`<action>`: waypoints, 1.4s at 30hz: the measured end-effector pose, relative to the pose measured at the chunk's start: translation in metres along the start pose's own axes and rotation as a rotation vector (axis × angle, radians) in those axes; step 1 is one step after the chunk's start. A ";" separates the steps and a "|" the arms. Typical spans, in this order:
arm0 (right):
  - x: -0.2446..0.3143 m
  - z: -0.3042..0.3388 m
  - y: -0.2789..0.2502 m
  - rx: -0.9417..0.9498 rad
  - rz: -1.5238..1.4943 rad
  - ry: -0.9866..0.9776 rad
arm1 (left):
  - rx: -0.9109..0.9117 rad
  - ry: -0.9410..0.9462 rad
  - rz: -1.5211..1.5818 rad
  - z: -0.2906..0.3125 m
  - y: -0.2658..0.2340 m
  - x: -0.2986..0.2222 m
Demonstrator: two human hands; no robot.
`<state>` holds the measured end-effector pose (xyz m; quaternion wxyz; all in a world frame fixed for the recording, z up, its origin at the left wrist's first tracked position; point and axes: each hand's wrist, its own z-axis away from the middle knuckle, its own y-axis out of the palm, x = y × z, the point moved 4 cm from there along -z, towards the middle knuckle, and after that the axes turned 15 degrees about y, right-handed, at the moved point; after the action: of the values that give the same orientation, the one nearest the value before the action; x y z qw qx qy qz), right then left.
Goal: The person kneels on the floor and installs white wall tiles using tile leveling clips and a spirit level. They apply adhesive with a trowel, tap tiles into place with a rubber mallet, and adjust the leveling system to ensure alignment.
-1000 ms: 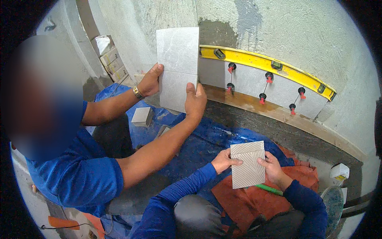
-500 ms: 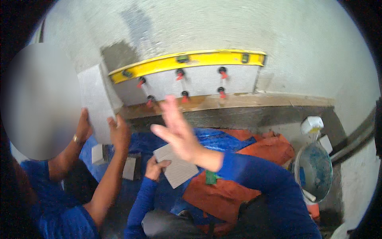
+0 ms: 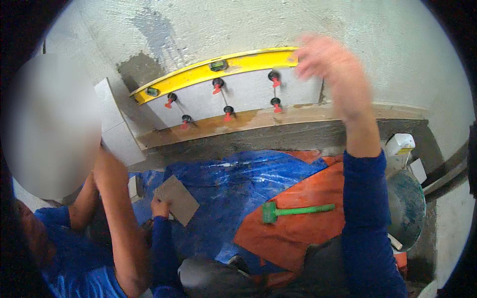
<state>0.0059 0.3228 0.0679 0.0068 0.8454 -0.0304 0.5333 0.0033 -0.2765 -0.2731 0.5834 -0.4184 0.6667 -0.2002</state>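
My left hand (image 3: pixel 160 207) grips the edge of a small square tile (image 3: pixel 180 201) with a ridged, grey-beige face turned up, above the blue tarp. My right hand (image 3: pixel 330 67) is raised and smeared by motion. It covers the right end of a yellow spirit level (image 3: pixel 248 61); whether its fingers grip the level cannot be made out. Running along the wall, the level lies at the upper edge of a row of pale tiles (image 3: pixel 251 92). Black-and-red tile leveling clips (image 3: pixel 274 78) sit at the tile joints.
A co-worker's arm (image 3: pixel 117 198) is at the left, near a large pale tile panel (image 3: pixel 117 141). A green mallet (image 3: pixel 298 211) lies on an orange sheet (image 3: pixel 278 241) beside the blue tarp (image 3: pixel 218 186). At the right stand a bucket (image 3: pixel 422 211) and a white container (image 3: pixel 400 144).
My right hand has swung up and right to the level's end, uncovering the mallet. My left hand has moved left with the tile. The co-worker's panel now sits lower, by the wall.
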 end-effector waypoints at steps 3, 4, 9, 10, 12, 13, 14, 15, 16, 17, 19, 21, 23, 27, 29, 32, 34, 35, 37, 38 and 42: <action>-0.072 0.009 0.069 0.332 0.545 0.270 | -0.090 0.085 -0.069 -0.017 -0.005 -0.004; -0.090 0.012 0.084 0.358 0.655 0.281 | -0.092 0.075 -0.152 -0.021 -0.007 -0.003; -0.151 0.013 0.127 0.268 0.938 0.302 | -0.069 0.086 -0.562 -0.037 -0.023 0.023; -0.157 0.011 0.129 0.242 0.998 0.322 | -0.061 0.120 -0.615 -0.037 -0.025 0.029; -0.165 0.008 0.131 0.195 1.062 0.346 | -0.047 0.197 -0.707 -0.039 -0.022 0.038; -0.167 0.006 0.131 0.174 1.064 0.350 | -0.041 0.238 -0.748 -0.041 -0.017 0.042; -0.168 0.004 0.131 0.151 1.068 0.354 | -0.037 0.282 -0.787 -0.044 -0.010 0.044; -0.169 0.001 0.130 0.126 1.063 0.380 | -0.031 0.327 -0.826 -0.047 -0.003 0.045; -0.170 -0.001 0.128 0.106 1.051 0.370 | 0.033 0.286 -0.806 -0.050 0.005 0.051; -0.171 -0.003 0.128 0.091 1.038 0.357 | 0.097 0.240 -0.788 -0.053 0.014 0.058; -0.176 -0.006 0.130 0.086 1.024 0.394 | 0.189 0.247 -0.826 -0.050 0.027 0.072; -0.179 -0.006 0.131 0.065 1.051 0.352 | 0.201 0.381 -0.911 -0.041 0.039 0.086; -0.183 -0.005 0.132 0.054 1.061 0.346 | 0.239 0.262 -0.884 -0.046 0.052 0.106; -0.185 -0.004 0.132 0.054 1.020 0.351 | 0.331 0.400 -0.937 -0.039 0.066 0.124; -0.183 -0.004 0.127 0.020 1.040 0.352 | 0.415 0.432 -1.004 -0.041 0.073 0.124; -0.184 -0.005 0.123 0.033 1.040 0.375 | 0.411 0.488 -1.048 -0.042 0.085 0.113; -0.185 -0.006 0.122 0.041 1.018 0.375 | 0.467 0.471 -1.034 -0.039 0.094 0.109; -0.186 -0.006 0.122 0.051 0.997 0.375 | 0.456 0.477 -1.041 -0.035 0.096 0.108; -0.189 -0.006 0.123 0.071 0.951 0.376 | 0.417 0.510 -1.040 -0.032 0.101 0.105; -0.189 -0.005 0.123 0.081 0.926 0.369 | 0.392 0.538 -1.030 -0.030 0.104 0.104; -0.189 -0.007 0.121 0.068 0.924 0.358 | 0.502 0.421 -0.986 -0.022 0.116 0.106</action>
<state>-0.0884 0.2104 -0.1026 -0.2529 0.6383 -0.3829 0.6181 -0.0520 -0.2993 -0.4200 0.3577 -0.4795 0.4272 -0.6779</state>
